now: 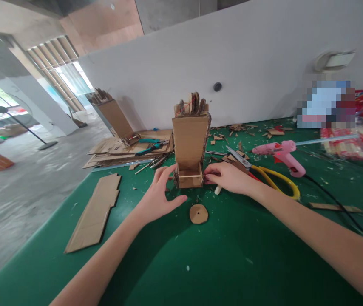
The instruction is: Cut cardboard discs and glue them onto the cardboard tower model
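An upright cardboard model [190, 138] stands on the green table, with a tall flat back, a small open box at its foot and cut cardboard strips on top. My left hand [160, 195] is at its lower left side, thumb spread wide from the fingers; the fingertips are close to or touching the side. At the lower right side, the fingers of my right hand [224, 176] are pinched together, and what they hold is hidden. A thin stick [190, 176] crosses the front of the box. In front lies a round cardboard disc [198, 213] with a small centre hole.
Left lies a cut cardboard piece [95, 212]. Behind it are stacked sheets [105, 146], teal-handled pliers [149, 147] and a second cardboard model [113, 119]. Right are yellow-handled scissors [277, 178], a pink glue gun [283, 155] with its cord, and plastic-wrapped items [350, 146].
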Demonstrator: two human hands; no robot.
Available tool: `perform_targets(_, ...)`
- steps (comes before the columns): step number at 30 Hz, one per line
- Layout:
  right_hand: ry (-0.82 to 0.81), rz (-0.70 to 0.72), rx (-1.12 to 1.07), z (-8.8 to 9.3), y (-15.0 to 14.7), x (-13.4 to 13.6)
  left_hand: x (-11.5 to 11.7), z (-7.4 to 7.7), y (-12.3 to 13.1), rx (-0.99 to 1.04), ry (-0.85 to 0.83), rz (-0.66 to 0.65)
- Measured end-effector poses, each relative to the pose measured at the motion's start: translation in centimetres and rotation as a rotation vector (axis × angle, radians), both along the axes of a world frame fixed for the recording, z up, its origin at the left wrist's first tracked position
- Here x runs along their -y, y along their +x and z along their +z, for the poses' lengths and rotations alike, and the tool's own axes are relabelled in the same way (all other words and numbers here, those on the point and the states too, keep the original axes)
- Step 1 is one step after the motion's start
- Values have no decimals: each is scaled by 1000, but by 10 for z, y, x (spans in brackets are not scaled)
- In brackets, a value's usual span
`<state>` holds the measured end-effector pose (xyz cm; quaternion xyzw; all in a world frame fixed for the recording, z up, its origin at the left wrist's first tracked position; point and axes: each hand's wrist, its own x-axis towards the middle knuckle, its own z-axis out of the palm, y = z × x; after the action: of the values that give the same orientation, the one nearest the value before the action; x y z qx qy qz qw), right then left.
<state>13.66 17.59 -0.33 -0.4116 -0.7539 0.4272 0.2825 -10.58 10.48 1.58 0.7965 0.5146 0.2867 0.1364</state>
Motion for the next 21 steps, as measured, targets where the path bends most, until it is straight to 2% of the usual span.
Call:
perform_targets(5,-9,1,-24,-2,2,-3,-9,-8,6,23,69,7)
perform_targets(10,-28,25,-37,-1,3,-2,-11,-8,5,44,65,2)
perform_targets(15,-27,6,-19,-1,3,-1,-10,-2,-6,240,-102,-19)
perform_targets(19,41,-24,8,-1,7,-2,-14,2,-17,230,-262,50)
perform_targets(21,82,-20,16,-2,8,-3,-15,2,-17,252,-289,80)
